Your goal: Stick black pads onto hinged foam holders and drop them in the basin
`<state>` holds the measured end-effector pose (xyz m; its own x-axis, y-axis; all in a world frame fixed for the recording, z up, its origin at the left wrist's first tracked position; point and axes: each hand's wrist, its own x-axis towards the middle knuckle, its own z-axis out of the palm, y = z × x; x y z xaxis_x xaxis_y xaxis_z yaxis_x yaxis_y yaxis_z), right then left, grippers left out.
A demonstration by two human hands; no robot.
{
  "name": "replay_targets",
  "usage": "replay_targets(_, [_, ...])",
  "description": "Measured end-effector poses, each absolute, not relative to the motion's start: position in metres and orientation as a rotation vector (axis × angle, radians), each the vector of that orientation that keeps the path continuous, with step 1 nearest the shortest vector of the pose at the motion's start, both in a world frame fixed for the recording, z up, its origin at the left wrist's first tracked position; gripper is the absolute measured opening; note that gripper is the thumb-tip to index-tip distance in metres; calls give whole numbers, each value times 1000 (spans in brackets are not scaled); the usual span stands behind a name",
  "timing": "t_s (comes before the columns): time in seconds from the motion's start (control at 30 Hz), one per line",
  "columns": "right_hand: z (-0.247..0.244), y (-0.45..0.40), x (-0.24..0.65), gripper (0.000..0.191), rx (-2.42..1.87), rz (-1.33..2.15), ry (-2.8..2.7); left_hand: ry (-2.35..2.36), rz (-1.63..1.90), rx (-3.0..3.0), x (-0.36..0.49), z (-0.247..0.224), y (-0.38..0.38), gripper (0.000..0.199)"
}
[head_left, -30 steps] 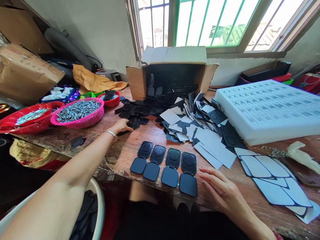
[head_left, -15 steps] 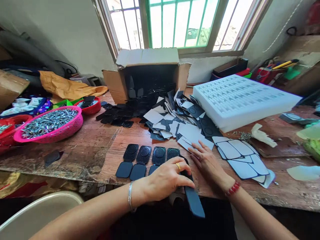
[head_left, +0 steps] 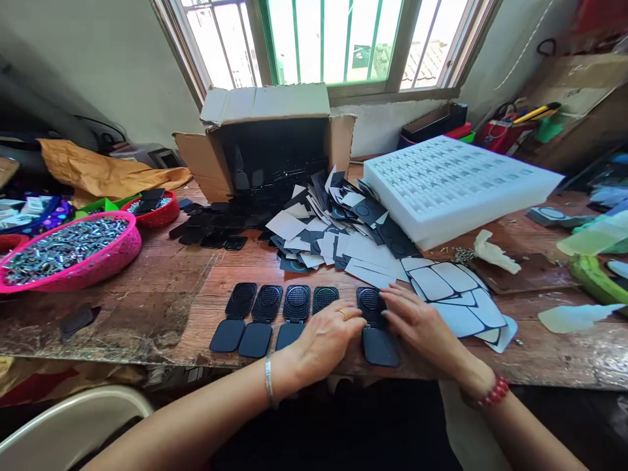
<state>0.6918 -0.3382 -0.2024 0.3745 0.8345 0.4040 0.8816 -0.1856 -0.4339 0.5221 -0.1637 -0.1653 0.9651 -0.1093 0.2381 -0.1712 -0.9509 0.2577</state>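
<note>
A black hinged case [head_left: 381, 347] lies unfolded flat on the wooden table, its smooth half toward me and its ribbed half behind. My left hand [head_left: 324, 335] has curled fingers at the case's left edge, near the hinge. Against the right edge of the ribbed half rest the fingertips of my right hand [head_left: 424, 327]; between them, the two hands hold the case. To the left, several similar unfolded cases [head_left: 255, 341] stand in a row, the nearest partly covered by my left hand.
A heap of white and black cards [head_left: 328, 239] lies behind the row, before an open cardboard box [head_left: 265, 104] of black pieces. White foam block [head_left: 441, 219] and white-faced stickers [head_left: 458, 317] are at right. A pink basket [head_left: 105, 268] of metal parts stands left.
The hinged case, earlier held tilted over the table edge in my left hand, now lies flat on the table. My right hand has moved from near the cards to its right edge.
</note>
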Motion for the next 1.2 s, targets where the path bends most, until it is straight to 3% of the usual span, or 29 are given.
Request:
replay_targets(0.17, [-205,-337,666,56,-2019,103,-1615,149,262,2954,500,-174,-144,41])
replay_targets(0.3, [-199,-322,659,55,-2014,155,-1736,167,176,2962,493,-185,-139,52])
replay_targets(1.2, [-208,-310,645,51,-2055,52,-1706,275,166,2907,488,-187,-154,51])
